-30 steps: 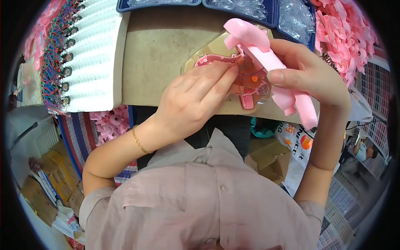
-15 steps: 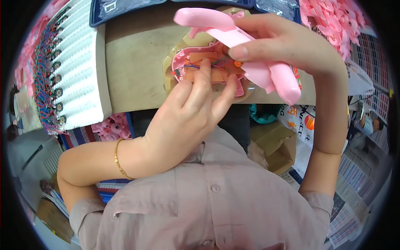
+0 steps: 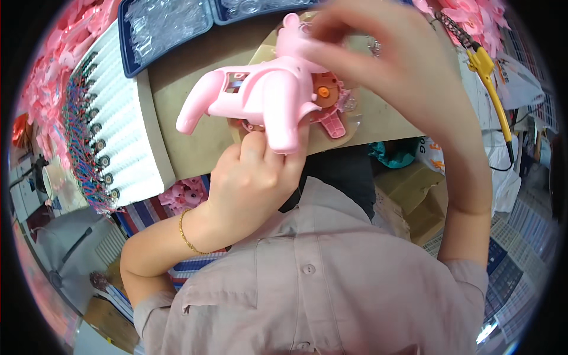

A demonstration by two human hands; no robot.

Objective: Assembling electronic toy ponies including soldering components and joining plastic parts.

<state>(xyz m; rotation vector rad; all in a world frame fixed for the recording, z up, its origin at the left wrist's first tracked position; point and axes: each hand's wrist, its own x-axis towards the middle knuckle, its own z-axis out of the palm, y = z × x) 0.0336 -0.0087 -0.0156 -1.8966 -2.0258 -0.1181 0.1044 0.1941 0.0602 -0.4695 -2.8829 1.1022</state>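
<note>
A pink plastic toy-animal half-shell (image 3: 254, 97), with legs and a rounded head, lies over a second pink half-shell (image 3: 333, 123). Inside the lower one, a brown part with an orange knob (image 3: 323, 92) shows at the right. A yellowish clear holder (image 3: 353, 127) sits under both on the table. My left hand (image 3: 251, 168) is curled against the shells' near side, its fingertips hidden beneath the upper shell. Smeared by motion, my right hand (image 3: 378, 53) is beside the upper shell's head; whether it touches the shell is unclear.
At the left stands a white ribbed tray (image 3: 127, 124) with bundled coloured wires (image 3: 80, 136) and small round parts. Blue bins (image 3: 168, 32) of clear plastic pieces line the back. Pink parts (image 3: 473, 21) pile up at back right, near a yellow-handled tool (image 3: 485, 68). A cardboard box (image 3: 414, 195) is below the table edge.
The upper half-shell has come down and turned over the lower one, covering most of the wires. My left hand has drawn in toward the near edge; my right hand has shifted.
</note>
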